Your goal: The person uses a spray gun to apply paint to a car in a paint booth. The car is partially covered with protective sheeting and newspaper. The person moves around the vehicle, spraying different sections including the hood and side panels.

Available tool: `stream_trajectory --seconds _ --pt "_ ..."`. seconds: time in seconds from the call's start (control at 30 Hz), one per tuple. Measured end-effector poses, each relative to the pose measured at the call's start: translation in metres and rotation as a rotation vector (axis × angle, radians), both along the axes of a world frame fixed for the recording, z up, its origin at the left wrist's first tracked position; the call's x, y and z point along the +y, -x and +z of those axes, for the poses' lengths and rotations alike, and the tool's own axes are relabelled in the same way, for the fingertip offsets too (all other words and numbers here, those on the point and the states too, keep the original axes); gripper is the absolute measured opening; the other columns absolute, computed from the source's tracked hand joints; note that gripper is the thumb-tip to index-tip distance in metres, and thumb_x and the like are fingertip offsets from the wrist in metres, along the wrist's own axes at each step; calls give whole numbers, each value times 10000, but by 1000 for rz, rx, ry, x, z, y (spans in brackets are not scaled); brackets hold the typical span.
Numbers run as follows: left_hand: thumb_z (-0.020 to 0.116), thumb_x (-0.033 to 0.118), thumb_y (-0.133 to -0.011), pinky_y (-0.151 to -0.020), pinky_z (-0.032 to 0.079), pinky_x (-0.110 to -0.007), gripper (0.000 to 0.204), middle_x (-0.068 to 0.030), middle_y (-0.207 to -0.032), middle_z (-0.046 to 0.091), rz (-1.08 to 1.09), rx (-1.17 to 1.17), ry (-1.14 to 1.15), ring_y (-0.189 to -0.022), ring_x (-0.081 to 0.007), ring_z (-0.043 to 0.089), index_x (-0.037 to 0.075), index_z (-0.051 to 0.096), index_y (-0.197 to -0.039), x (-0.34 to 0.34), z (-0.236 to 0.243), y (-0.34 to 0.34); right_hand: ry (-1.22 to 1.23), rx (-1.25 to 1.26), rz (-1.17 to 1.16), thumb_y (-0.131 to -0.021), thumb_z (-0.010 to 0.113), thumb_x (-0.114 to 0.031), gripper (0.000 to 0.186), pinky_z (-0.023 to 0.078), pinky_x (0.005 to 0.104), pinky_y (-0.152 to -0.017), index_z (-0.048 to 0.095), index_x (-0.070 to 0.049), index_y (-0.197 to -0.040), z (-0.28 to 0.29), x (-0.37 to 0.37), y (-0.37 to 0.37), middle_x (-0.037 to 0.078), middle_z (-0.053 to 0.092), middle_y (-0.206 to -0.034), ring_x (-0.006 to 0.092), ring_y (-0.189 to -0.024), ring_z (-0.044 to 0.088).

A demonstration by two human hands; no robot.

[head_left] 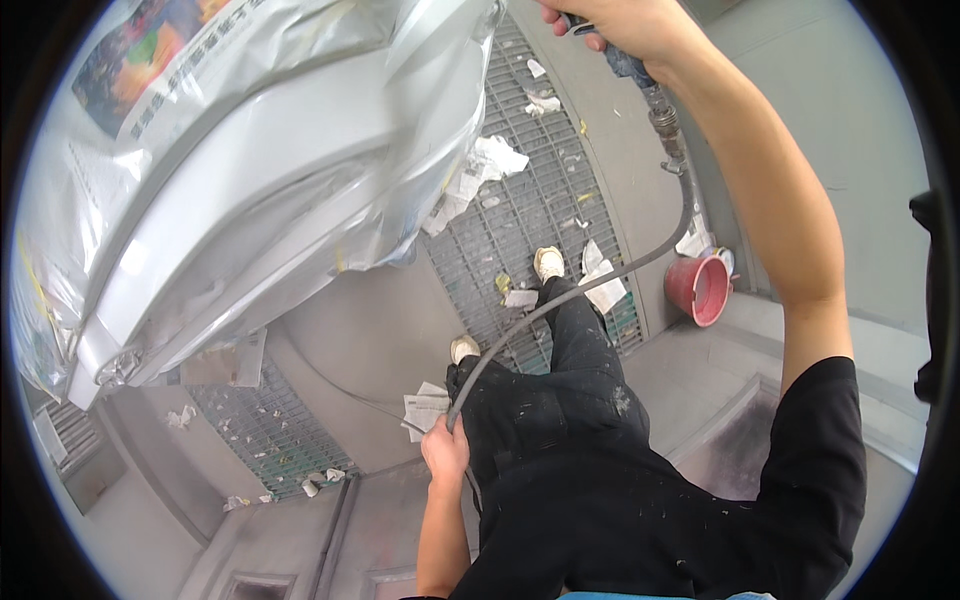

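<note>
Gripping a hose-fed tool, the right hand is outstretched.

The head view looks steeply down, wide-angled, toward the floor.

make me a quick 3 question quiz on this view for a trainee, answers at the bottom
1. What does the left hand grip?
2. True or false: the red bucket is to the left of the person's legs.
3. What surrounds the white panel? A) wool blanket B) clear plastic sheeting C) cardboard boxes

Key: 1. The gray hose. 2. False. 3. B.
</note>
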State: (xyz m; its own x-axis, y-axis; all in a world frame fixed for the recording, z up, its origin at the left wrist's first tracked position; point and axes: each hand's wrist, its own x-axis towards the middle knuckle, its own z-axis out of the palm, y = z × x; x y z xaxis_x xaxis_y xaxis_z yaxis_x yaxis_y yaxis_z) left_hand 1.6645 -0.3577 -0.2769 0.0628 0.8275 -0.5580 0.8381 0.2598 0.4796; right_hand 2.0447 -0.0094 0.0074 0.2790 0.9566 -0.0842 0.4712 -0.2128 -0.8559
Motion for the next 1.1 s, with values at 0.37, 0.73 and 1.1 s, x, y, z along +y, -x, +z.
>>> stream_trajectory --seconds 0.37,0.73,1.1 --pt "647 227 -933 -662 511 -570 241 -256 -686 651 -57 99 -191 -692 -471 661 16 614 -821 87 -11 -154 -202 -71 47 -938 726 -119 117 431 242 -468 685 -31 -873 34 117 -172 65 691 -761 122 -664 653" --pt "680 157 -890 -549 481 -506 157 -202 -645 627 96 279 -588 -597 -436 623 48 625 -792 114 -144 -178 -459 97 66 -957 696 -118 94 427 242 -495 685 -40 -907 -94 91 -211 49 677 -767 125 -679 638" --pt "653 199 -953 -494 430 -493 333 -174 -577 568 259 449 -783 -519 -418 571 56 500 -694 14 -245 -120 -685 274 443 -969 689 -129 87 427 224 -512 662 -51 -941 -170 -26 -65 43 653 -794 111 -680 605"
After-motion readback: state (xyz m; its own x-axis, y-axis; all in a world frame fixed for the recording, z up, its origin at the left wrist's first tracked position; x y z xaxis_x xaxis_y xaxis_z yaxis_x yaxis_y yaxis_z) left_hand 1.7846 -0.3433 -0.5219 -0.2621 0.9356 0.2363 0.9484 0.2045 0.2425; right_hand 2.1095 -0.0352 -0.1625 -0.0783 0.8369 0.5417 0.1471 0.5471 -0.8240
